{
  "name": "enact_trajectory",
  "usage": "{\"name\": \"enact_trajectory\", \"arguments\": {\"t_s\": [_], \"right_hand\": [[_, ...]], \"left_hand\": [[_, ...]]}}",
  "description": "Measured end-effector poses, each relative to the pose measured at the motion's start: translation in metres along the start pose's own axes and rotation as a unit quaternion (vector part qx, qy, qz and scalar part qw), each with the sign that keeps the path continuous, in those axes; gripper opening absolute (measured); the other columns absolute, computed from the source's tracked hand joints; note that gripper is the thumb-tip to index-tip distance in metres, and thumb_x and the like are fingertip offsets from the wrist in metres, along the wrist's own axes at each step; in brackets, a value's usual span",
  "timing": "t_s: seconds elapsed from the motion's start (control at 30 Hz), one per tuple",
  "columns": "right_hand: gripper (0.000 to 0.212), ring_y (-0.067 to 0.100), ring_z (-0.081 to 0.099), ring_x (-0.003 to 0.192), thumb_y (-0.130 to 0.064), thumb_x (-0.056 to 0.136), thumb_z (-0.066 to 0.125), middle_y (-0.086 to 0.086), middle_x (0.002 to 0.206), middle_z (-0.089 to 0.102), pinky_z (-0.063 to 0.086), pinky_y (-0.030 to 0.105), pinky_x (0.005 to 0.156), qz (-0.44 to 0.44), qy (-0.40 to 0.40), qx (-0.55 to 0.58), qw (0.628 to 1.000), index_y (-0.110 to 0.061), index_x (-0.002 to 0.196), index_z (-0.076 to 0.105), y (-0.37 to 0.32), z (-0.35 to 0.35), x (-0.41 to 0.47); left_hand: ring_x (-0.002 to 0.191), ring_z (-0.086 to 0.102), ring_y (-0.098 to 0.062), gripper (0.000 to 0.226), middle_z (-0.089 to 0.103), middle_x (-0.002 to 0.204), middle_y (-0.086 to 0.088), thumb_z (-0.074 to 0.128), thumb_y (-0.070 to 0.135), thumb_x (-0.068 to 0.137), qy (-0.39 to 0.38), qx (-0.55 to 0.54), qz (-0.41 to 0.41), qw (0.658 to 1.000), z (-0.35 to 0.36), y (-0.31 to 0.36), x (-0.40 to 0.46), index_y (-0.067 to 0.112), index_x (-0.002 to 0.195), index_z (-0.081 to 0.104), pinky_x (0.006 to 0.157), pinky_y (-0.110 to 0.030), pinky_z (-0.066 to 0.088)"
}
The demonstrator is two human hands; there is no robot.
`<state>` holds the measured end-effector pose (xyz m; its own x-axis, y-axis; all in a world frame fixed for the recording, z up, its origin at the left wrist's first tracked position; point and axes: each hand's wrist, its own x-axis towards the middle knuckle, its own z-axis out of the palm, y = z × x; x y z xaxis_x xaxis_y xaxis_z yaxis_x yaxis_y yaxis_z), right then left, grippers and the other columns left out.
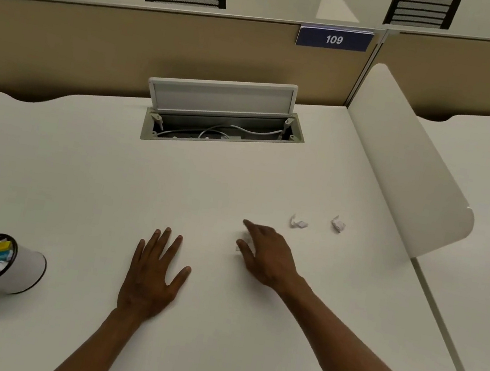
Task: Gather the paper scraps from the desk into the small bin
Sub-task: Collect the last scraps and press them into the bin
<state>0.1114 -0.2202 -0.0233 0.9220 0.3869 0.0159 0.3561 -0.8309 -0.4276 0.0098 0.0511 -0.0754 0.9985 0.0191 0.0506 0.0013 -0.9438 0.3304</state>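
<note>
Left hand (154, 273) is lying flat on the white desk (78, 175) around the lower middle of the frame, palm down, fingers spread wide, nothing in its grip. Right hand (265, 254) sits a bit further right, just right of centre, curled over a small crumpled paper scrap (244, 240). Index finger and thumb are either side of it and look like they're touching it, but honestly can't tell if the grip has actually closed on it or the scrap is just sitting on the desk under the fingers.

Two more paper scraps to the right of that hand, both loose on the desk: one (298, 222) just beyond the fingertips, the other (338, 223) further right near the white side divider (407, 166).

The small bin (21, 270) is way over at the lower left of the frame, well apart from both hands. It's got a dark mesh inside with scraps plus something yellow and blue in it.

Open cable tray (220, 130) at the back of the desk, lid up.
</note>
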Motion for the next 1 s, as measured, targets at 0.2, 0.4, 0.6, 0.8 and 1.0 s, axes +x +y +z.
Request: {"name": "enact_trajectory", "arguments": {"t_s": [0.2,0.4,0.6,0.8,1.0], "right_hand": [[0.063,0.033,0.023,0.149,-0.045,0.1,0.045,0.017,0.158,0.032,0.024,0.043,0.121,0.179,0.046,-0.024,0.983,-0.008,0.15,0.035,0.045,-0.026,0.006],[0.061,0.029,0.026,0.148,-0.046,0.101,0.041,0.009,0.157,0.035,0.032,0.039,0.116,0.116,-0.025,-0.022,0.993,-0.008,0.148,0.035,0.032,-0.015,-0.018],[0.055,0.025,0.047,0.135,-0.047,0.098,0.044,0.006,0.147,0.051,0.038,0.035,0.11,0.1,0.075,0.017,0.992,-0.016,0.143,0.048,0.029,-0.023,-0.031],[0.064,0.039,0.02,0.149,-0.041,0.099,0.048,0.023,0.158,0.029,0.018,0.044,0.122,0.273,0.085,-0.048,0.957,-0.004,0.149,0.036,0.1,-0.064,-0.009],[0.062,0.031,0.015,0.152,-0.043,0.103,0.041,0.016,0.162,0.024,0.015,0.04,0.124,0.198,0.026,-0.015,0.98,-0.006,0.152,0.033,0.083,-0.033,-0.022]], "left_hand": [[0.155,0.003,-0.012,0.072,0.008,0.168,0.009,0.034,0.065,0.095,-0.007,0.01,-0.003,1.0,0.004,-0.004,0.0,0.036,0.158,0.015,0.126,-0.044,0.011],[0.155,0.004,-0.012,0.073,0.007,0.168,0.011,0.033,0.067,0.094,-0.008,0.008,-0.002,1.0,0.008,-0.008,0.001,0.038,0.158,0.014,0.126,-0.041,0.007],[0.155,0.002,-0.011,0.073,0.006,0.168,0.012,0.03,0.069,0.094,-0.01,0.012,-0.005,1.0,0.011,-0.01,0.001,0.039,0.158,0.013,0.125,-0.039,0.004],[0.155,0.0,-0.01,0.072,0.006,0.168,0.012,0.03,0.069,0.094,-0.011,0.007,-0.007,1.0,0.008,-0.007,0.001,0.04,0.158,0.012,0.126,-0.041,0.005],[0.155,0.002,-0.01,0.073,0.006,0.168,0.011,0.03,0.068,0.094,-0.006,0.005,-0.006,1.0,0.007,-0.006,0.0,0.038,0.158,0.014,0.126,-0.043,0.008]]}}
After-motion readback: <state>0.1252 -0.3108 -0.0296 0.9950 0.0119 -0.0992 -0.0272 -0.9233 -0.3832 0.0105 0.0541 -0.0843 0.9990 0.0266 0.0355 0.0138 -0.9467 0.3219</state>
